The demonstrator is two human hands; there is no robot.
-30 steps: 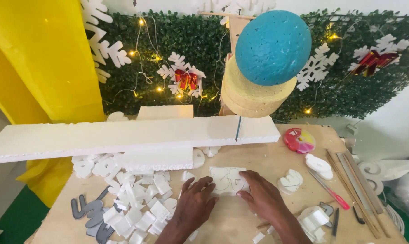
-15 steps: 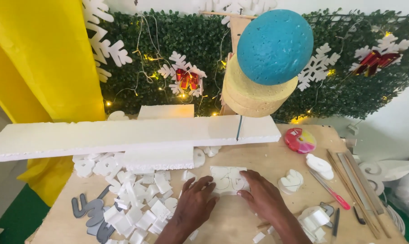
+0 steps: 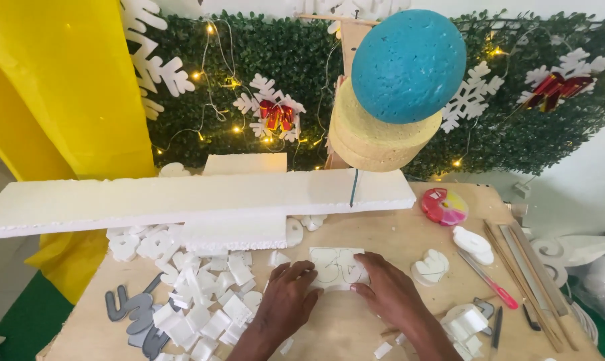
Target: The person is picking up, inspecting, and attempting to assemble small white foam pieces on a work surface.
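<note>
Seemingly midway, the left hand (image 3: 286, 301) and right hand (image 3: 389, 294) are lying flat, fingers spread, gripping nothing, pressing a still-uncut marked foam piece (image 3: 336, 267) beside many finished foam cutouts (image 3: 202, 294).

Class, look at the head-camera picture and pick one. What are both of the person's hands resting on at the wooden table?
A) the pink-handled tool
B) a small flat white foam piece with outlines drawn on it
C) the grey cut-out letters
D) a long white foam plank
B: the left hand and the right hand press on either side of the small white foam piece, while the plank, tool and letters lie untouched.
</note>
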